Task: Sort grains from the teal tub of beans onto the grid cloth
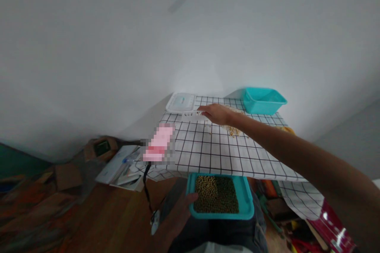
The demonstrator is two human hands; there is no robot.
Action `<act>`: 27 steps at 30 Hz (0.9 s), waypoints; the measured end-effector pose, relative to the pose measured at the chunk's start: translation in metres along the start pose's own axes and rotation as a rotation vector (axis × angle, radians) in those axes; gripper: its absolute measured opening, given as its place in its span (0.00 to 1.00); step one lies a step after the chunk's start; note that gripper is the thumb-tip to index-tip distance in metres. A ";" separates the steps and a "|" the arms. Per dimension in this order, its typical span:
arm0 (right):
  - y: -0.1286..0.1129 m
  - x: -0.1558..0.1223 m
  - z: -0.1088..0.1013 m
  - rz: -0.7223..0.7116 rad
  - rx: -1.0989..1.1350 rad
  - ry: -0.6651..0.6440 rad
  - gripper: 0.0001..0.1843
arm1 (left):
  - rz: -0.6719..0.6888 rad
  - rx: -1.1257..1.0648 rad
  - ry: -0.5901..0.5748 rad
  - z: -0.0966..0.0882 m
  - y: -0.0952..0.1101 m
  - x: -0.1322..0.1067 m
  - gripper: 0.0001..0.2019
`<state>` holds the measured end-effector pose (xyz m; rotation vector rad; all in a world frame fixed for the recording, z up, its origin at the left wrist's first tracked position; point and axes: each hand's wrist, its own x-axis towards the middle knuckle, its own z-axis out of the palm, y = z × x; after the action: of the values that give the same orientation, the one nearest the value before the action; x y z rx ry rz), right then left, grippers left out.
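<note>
My right hand (216,113) reaches far across the checked tablecloth (213,150) and grips a small white slotted basket (192,115), fingers curled on its rim. Under my wrist lies a little heap of pale beans (232,129). My left hand (178,215) holds the left edge of a teal tray (220,197) in my lap, thumb on the rim. The tray is filled with yellow and green beans in two patches.
A white lidded box (180,102) sits at the table's far left by the wall. An empty teal tub (263,100) stands at the far right. A blurred pink item (159,144) rests at the left edge. Papers (121,165) and cardboard boxes (101,148) lie on the wooden floor.
</note>
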<state>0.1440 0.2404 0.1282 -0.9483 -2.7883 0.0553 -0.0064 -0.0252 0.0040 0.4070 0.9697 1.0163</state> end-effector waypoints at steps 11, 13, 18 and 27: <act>-0.003 -0.037 0.003 -0.083 0.029 0.012 0.18 | 0.011 0.095 0.066 -0.009 -0.004 0.001 0.11; -0.001 -0.037 0.004 -0.069 0.027 0.031 0.18 | 0.015 0.121 0.070 -0.010 -0.005 0.001 0.10; 0.006 -0.033 0.008 -0.038 0.020 0.036 0.18 | 0.008 0.028 -0.003 -0.006 -0.006 0.003 0.16; 0.000 -0.048 0.007 -0.030 0.031 0.028 0.19 | 0.056 0.130 0.059 -0.007 -0.005 0.003 0.09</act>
<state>0.1798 0.2111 0.1134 -0.8932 -2.7668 0.0798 -0.0089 -0.0262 -0.0049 0.5166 1.0855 1.0237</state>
